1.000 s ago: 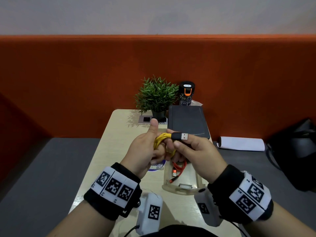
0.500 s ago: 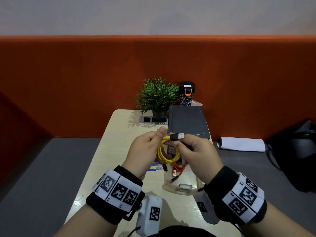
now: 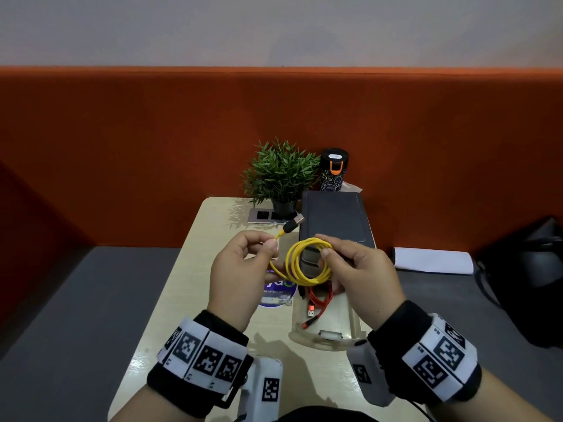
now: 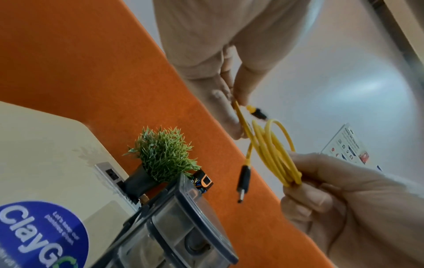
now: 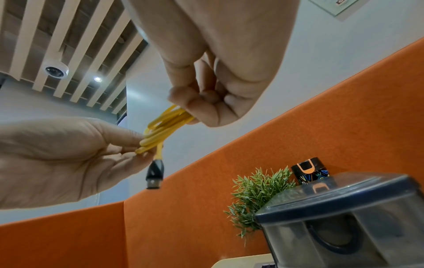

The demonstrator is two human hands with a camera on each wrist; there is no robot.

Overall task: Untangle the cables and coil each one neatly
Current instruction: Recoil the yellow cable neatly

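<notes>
Your right hand (image 3: 362, 275) pinches the coiled loops of the yellow cable (image 3: 307, 263) above the table (image 3: 189, 269), while your left hand (image 3: 240, 269) pinches the free end just behind its black USB plug (image 3: 293, 224). Directly under the coil: an open tray (image 3: 353, 333) holding the red cable (image 3: 318, 303), with a dark lidded box (image 3: 335, 217) behind it. Plant (image 3: 281, 172), black can (image 3: 333, 170) and a blue round sticker (image 3: 278, 295) sit close by, sticker partly hidden by your left hand
</notes>
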